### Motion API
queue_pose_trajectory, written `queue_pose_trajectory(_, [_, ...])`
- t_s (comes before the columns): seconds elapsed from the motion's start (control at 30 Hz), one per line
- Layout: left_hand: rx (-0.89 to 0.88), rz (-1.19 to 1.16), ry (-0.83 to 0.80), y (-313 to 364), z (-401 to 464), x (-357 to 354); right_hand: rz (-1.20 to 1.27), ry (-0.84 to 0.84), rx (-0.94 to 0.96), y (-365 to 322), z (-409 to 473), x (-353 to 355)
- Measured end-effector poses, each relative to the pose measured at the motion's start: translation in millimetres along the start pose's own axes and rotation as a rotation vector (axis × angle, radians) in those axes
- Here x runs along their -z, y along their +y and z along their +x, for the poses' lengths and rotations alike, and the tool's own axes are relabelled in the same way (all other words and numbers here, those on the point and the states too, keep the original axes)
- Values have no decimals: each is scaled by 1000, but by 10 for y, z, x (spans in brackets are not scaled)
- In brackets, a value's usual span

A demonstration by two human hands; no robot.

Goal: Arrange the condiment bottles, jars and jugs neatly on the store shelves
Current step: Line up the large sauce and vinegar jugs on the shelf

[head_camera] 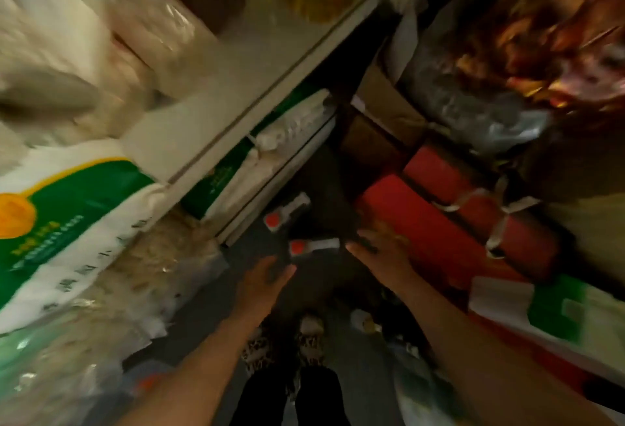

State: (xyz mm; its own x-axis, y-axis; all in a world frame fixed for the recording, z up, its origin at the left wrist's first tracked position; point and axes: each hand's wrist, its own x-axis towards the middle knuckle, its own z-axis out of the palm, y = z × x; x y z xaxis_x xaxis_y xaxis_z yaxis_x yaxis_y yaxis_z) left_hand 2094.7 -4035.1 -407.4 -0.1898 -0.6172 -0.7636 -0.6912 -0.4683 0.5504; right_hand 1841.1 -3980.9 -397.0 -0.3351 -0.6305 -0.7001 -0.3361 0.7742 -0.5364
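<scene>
Two dark jugs stand on the floor in the aisle, each with a red cap and a white handle. The farther jug [287, 214] is close to the shelf base. The nearer jug [309, 247] lies between my hands. My left hand [267, 273] reaches down with its fingers against the nearer jug's dark body; blur hides whether they curl round it. My right hand [375, 243] is spread open beside the jug's right side, fingers pointing left. The frame is motion-blurred.
A white shelf edge [270, 87] runs diagonally at the left, with green-and-white rice sacks [67, 216] and clear bags below and above it. Red boxes tied with white straps [456, 219] and cartons are stacked at the right. My feet [287, 351] stand on the grey floor amid litter.
</scene>
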Motion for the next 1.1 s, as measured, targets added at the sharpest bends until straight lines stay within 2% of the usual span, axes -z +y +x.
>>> queue_pose_trajectory(0.2, [-17, 49, -38, -893, 1228, -676, 113, -48, -86, 925, 1022, -669])
queue_pose_trajectory(0.27, [-49, -5, -30, -1143, 1627, -831, 162, -61, -99, 1217, 1304, -857])
queue_pose_trajectory(0.43, [-293, -4, -26, -1536, 2420, -1039, 182, -92, -50, 1732, 1988, -1135])
queue_pose_trajectory(0.5, [-331, -20, -18, -1601, 2611, -1097, 240, -148, 16, 1859, 2177, -1195])
queue_pose_trajectory(0.8, [-418, -229, -24, -1801, 2836, -1300, 394, -246, 160, 2042, 2410, -1443])
queue_pose_trajectory(1.1, [-371, -304, 15, -1770, 2855, -1314, 500, -217, 72, 2026, 2528, -1534])
